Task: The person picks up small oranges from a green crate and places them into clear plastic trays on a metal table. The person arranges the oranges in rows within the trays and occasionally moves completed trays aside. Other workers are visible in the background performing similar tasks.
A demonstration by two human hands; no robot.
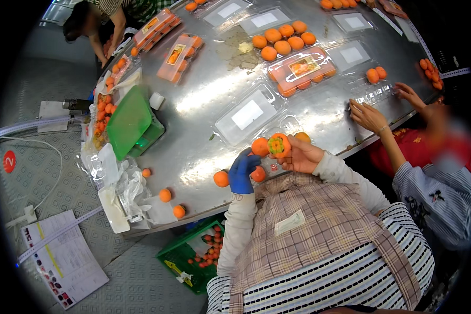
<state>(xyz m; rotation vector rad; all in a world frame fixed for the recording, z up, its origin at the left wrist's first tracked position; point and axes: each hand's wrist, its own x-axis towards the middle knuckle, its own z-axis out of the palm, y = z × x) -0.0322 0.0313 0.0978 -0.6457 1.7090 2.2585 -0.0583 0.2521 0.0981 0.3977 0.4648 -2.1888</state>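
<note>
My right hand (pixel 303 154), bare, holds a persimmon (pixel 278 145) with its green calyx facing up. In a blue glove, my left hand (pixel 243 170) has its fingers bent around another persimmon (pixel 260 146), just left of the first. One persimmon (pixel 221 179) lies on the metal table beside the glove, and another (pixel 258 174) is between the glove and my apron. Behind my right hand an orange fruit (pixel 302 137) sits at a clear plastic tray, partly hidden. A clear lid (pixel 246 114) with a white label lies beyond my hands.
Filled clear packs (pixel 304 68) and an uncovered tray of persimmons (pixel 282 47) stand farther back. A green bin (pixel 129 121) is at the left, loose persimmons (pixel 165 195) nearer. A green crate (pixel 188 255) stands below the table edge. Co-workers' hands (pixel 367 115) are at the right; another person bends at upper left.
</note>
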